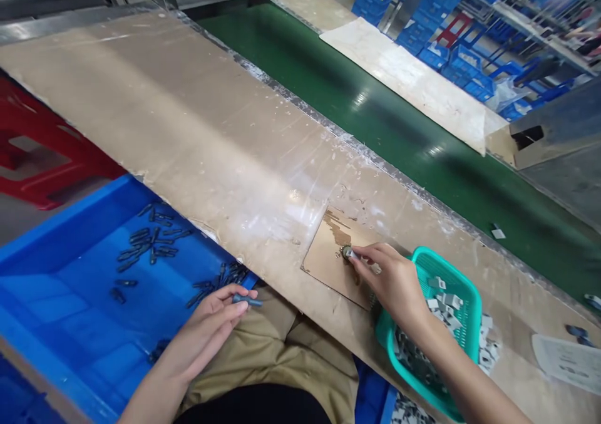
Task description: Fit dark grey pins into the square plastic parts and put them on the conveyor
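Note:
In the head view my left hand [211,317] is over the edge of a blue bin, its thumb and fingers closed on a dark blue peg-shaped part [247,300]. My right hand [389,277] pinches a small light grey piece [350,255] over a square brown board [323,248] with dark wet-looking streaks. A small round greenish item [346,250] sits at those fingertips; whether it is joined to the piece I cannot tell. Beneath my right forearm stands a green plastic basket [475,311] containing several small grey-white parts [446,305].
Several dark peg-shaped parts [153,242] lie in the blue bin [79,286] at left. Beyond the long worktable [188,123] runs a green conveyor belt [328,79] carrying a small part [498,231]. A red stool [51,142] stands left. Stacked blue crates [432,10] are behind.

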`<state>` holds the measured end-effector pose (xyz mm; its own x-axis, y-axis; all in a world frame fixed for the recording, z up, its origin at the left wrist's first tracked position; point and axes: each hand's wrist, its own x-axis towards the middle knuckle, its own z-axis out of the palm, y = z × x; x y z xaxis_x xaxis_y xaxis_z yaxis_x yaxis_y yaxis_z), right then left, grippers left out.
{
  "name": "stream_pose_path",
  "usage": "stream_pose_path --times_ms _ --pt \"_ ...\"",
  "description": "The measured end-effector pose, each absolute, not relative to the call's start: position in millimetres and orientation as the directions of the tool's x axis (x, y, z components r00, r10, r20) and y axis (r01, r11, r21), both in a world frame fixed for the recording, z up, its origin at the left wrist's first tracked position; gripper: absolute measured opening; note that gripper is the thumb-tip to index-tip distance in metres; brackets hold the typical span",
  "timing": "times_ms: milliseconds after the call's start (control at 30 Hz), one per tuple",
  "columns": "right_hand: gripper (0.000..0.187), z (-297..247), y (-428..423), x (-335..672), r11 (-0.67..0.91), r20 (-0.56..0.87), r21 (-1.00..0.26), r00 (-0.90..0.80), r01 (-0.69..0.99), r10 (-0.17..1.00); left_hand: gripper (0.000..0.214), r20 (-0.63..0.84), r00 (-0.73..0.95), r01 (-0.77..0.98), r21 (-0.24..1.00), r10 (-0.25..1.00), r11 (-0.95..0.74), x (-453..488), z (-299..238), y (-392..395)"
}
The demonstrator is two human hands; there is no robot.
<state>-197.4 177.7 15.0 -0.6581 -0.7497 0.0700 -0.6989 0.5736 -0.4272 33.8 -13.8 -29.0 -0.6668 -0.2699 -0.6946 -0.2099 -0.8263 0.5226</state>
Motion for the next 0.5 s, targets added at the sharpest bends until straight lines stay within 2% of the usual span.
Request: stream_pose_path --times_ms 100,167,233,300,367,433,500 --pt "0.022 18 176 -198 0.581 0.062 -0.445 -0.671 -0.682 -0.739 0.012 -0.701 -0.681 -0.224 0.472 -0.209 -0.853 29 -21 -9" --pt "0.022 28 176 -194 0.610 0.023 -0.531 -0.729 -0.589 -0.684 0.018 -0.714 -0.686 -0.230 0.396 -0.141 -0.889 24 -13 -4" --pt "0.023 41 177 -186 0.616 -0.067 -0.675 -0.798 -0.406 -0.599 0.024 -0.711 -0.701 -0.230 0.299 -0.055 -0.926 15 -6 3" --pt "0.024 54 179 -176 0.563 -0.180 -0.803 -0.824 -0.192 -0.538 0.020 -0.664 -0.748 -0.208 0.207 0.019 -0.956 3 0 13" --pt "0.023 62 181 -164 0.489 -0.244 -0.871 -0.824 -0.046 -0.512 0.015 -0.601 -0.798 -0.177 0.159 0.047 -0.971 -11 4 24" --pt "0.019 67 182 -152 0.432 -0.247 -0.902 -0.825 0.004 -0.508 0.016 -0.560 -0.828 -0.143 0.191 0.012 -0.971 -26 7 35" --pt "0.015 70 183 -143 0.406 -0.226 -0.914 -0.829 -0.001 -0.511 0.020 -0.533 -0.844 -0.120 0.298 -0.061 -0.947 -37 10 44"
